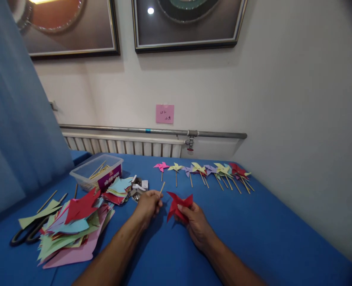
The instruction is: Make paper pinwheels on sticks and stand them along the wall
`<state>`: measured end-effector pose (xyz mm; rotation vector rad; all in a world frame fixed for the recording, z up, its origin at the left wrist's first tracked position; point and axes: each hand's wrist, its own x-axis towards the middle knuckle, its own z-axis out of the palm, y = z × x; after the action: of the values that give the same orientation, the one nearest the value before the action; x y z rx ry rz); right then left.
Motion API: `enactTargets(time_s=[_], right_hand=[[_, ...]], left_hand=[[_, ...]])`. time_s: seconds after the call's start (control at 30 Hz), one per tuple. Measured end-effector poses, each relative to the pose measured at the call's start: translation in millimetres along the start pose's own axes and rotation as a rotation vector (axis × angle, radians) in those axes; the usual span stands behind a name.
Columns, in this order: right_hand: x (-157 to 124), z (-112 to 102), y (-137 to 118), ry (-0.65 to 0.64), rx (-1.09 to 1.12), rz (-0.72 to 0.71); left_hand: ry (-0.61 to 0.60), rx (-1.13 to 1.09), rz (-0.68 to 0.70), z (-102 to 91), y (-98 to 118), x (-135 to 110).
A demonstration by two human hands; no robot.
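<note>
A thin wooden stick [162, 187] pokes up from the closed fingers of my left hand [148, 205]. My right hand [196, 222] pinches a red paper pinwheel [178, 205], thumb pressed on its middle. The stick and the pinwheel are apart, with a small gap of blue cloth between them. Just beyond my left hand sit small open boxes [137, 189] with shiny bits inside, too small to name. Finished pinwheels on sticks, such as a pink one [162, 166] and a yellow one [175, 167], lie in a row at the back right.
Left of my hands, cut coloured paper [71, 230] is piled beside black-handled scissors [33, 232]. A clear plastic tub [97, 171] of sticks stands behind it. A blue curtain [21, 119] hangs at left. A radiator [122, 145] and pipe run along the wall behind the blue-covered table [253, 238].
</note>
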<state>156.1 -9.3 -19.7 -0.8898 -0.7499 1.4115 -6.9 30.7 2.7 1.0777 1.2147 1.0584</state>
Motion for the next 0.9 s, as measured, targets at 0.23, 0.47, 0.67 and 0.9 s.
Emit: enactTargets(time_s=[0.23,0.47,0.67,0.9], right_hand=[[6,-6,3,0.061,-0.031,-0.060],[10,-9,4,0.050,-0.049,-0.078],[9,-10,5,0.039,-0.050,-0.071],[12,-11,6,0.037,-0.036,-0.054]], left_hand=[[-0.054,0.677,0.324,6.1,-11,-8],[-0.127,0.680,0.353,12.6,-8,-15],[-0.100,0.689,0.344,11.0,-10,-13],[-0.081,0.744,0.392,13.2,-11,-16]])
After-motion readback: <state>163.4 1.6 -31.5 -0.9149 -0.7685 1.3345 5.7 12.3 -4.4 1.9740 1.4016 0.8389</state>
